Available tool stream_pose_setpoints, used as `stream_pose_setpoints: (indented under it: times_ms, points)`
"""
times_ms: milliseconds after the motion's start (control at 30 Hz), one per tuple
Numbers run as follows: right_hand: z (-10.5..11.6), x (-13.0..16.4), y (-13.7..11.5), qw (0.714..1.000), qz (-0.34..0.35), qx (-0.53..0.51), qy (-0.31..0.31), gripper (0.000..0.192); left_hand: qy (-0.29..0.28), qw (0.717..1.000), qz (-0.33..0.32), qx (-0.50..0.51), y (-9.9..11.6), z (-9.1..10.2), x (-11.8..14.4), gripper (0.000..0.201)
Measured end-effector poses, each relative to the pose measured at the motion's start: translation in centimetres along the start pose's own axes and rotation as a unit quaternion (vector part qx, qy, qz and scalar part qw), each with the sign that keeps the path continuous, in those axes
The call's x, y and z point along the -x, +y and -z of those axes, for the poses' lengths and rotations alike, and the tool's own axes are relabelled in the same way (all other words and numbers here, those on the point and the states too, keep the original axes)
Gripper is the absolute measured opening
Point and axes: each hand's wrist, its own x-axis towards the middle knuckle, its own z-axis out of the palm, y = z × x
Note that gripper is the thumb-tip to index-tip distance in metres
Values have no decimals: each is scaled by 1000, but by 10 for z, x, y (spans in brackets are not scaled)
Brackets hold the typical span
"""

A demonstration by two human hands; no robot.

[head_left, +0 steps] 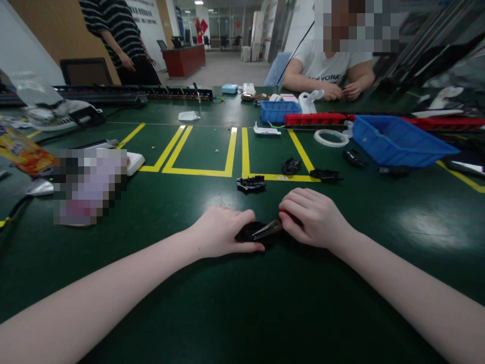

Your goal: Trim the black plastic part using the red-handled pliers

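Observation:
My left hand [223, 230] is closed round a black plastic part [245, 232], thumb above and fingers below. My right hand [312, 217] pinches a slim, shiny grey metal tool [268, 230] with a bit of red by the fingertips. Its grey end slants left and meets the black part; the rest is hidden in the fist. Just beyond my hands lies a black ridged plastic piece [251, 184]. Further right are a crumpled-looking black piece [291, 166] and a long flat black piece [325, 175].
Yellow tape [197, 173] marks boxes on the green table [242, 313]. A large blue bin [401, 141], a smaller blue bin [278, 111] and a tape roll [331, 138] stand at the right. A phone-like object [91, 187] lies left. A co-worker [329, 76] sits opposite; another person stands behind.

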Motion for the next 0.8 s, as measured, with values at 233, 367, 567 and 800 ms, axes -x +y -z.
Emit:
stream_pose_setpoints:
  times_ms: [233, 367, 567, 800]
  points:
    - [0, 0, 0, 1000, 5, -15, 19, 19, 3, 1000, -2, 11, 0, 1, 0, 42]
    - [0, 0, 0, 1000, 7, -9, 18, 20, 6, 1000, -4, 7, 0, 0, 0, 43]
    - [0, -1, -1, 1000, 6, -10, 13, 20, 7, 1000, -6, 6, 0, 0, 0, 44]
    - [-1, -1, 2, 1000, 4, -6, 10, 19, 8, 1000, 1, 4, -1, -2, 0, 44]
